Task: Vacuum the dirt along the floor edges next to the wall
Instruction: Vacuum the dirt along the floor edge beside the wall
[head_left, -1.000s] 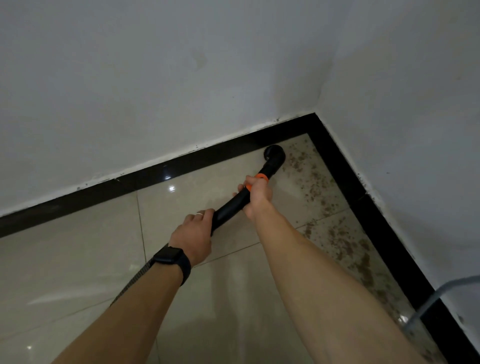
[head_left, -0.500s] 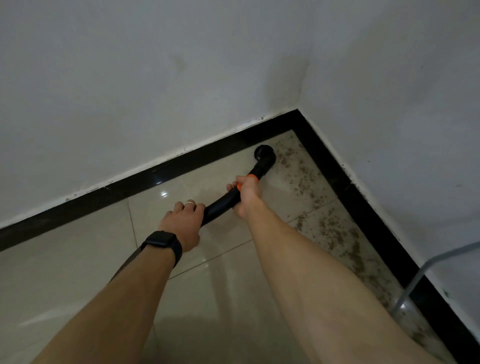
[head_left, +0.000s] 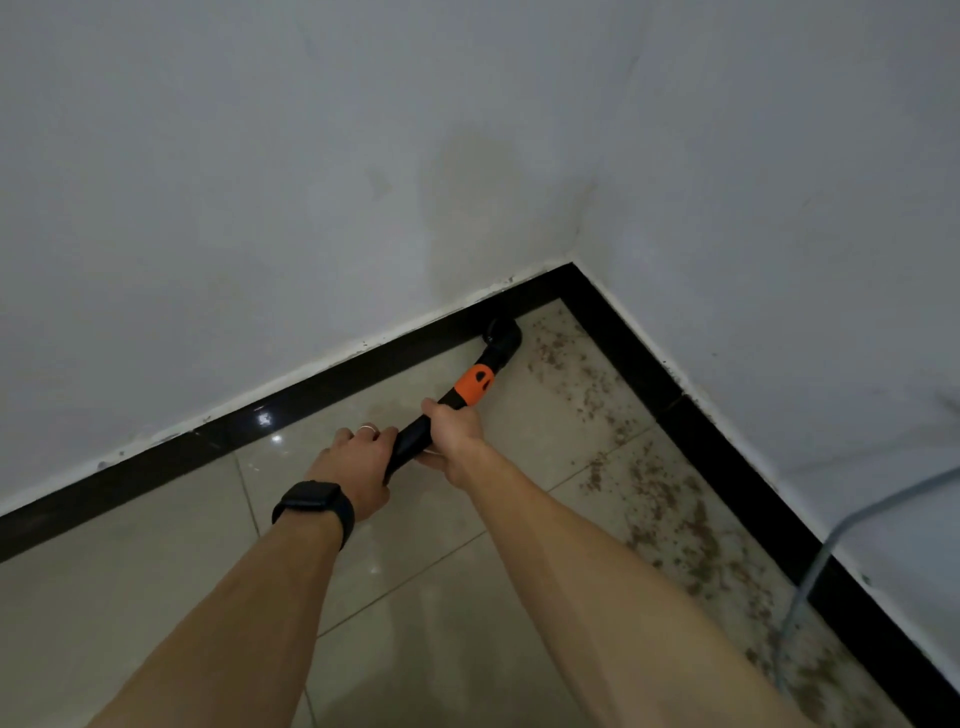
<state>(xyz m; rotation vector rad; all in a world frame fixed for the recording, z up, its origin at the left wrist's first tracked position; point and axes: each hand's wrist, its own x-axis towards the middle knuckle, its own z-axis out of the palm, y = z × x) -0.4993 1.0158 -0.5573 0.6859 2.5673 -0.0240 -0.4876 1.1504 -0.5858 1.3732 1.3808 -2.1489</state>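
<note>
A black vacuum tube (head_left: 415, 441) with an orange collar (head_left: 474, 384) runs toward the room corner. Its round black nozzle (head_left: 503, 335) sits on the floor against the black skirting (head_left: 332, 384) of the back wall. My right hand (head_left: 454, 428) grips the tube just below the orange collar. My left hand (head_left: 358, 465), with a ring and a black watch at the wrist, holds the tube a little lower. Brown dirt (head_left: 649, 488) is scattered on the beige tiles along the right-hand skirting (head_left: 727, 457), to the right of the nozzle.
Two white walls meet at the corner (head_left: 571, 262) above the black skirting. A grey cable (head_left: 810, 566) hangs down the right wall and reaches the floor among the dirt. Glossy beige tiles (head_left: 156, 587) spread to the left and toward me.
My right hand has slid down the tube, so the whole orange collar now shows. The nozzle has moved closer against the back wall's skirting near the corner.
</note>
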